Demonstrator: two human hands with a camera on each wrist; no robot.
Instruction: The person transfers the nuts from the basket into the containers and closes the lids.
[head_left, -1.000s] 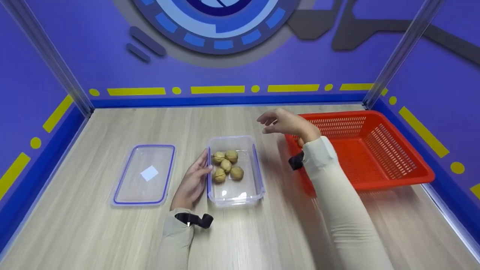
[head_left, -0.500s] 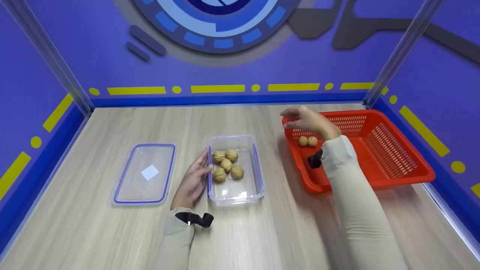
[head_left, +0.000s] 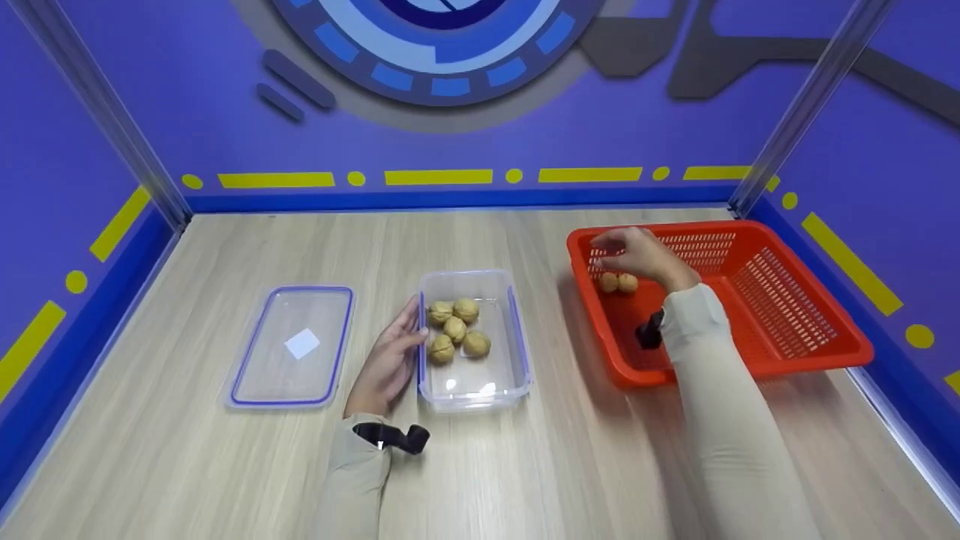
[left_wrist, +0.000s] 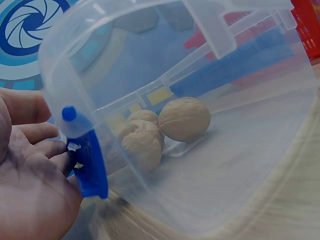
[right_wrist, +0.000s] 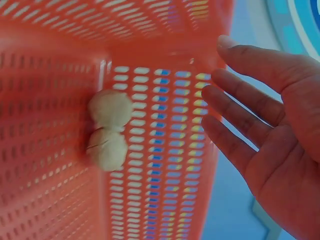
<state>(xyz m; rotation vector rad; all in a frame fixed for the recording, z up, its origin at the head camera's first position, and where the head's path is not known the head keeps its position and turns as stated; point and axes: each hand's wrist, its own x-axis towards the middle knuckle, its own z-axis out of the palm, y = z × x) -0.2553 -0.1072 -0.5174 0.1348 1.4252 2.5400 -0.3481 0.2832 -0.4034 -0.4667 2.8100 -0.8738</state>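
In the head view, my left hand (head_left: pixel 385 365) holds the left side of a clear plastic food container (head_left: pixel 499 382), its thumb at the rim and its fingers along the outer wall. The left wrist view shows fingers against a blue side latch (left_wrist: pixel 90 160). Several walnuts (head_left: pixel 454 329) lie inside, towards the container's far left. My right hand (head_left: pixel 637 255) hovers over the far left corner of a red plastic basket (head_left: pixel 757 371), fingers extended and holding nothing. Below it, two walnuts (head_left: pixel 618 283) sit together on the basket floor; they also show in the right wrist view (right_wrist: pixel 107 130).
To the left of the container, its clear lid (head_left: pixel 289 379) with a blue seal and a white square label lies flat on the wooden table (head_left: pixel 187 450). Blue-purple panels (head_left: pixel 420 142) wall in the back and sides.
My right hand has moved right from beside the container to over the basket, then lowered towards the two walnuts. The left hand and the container have stayed in place.
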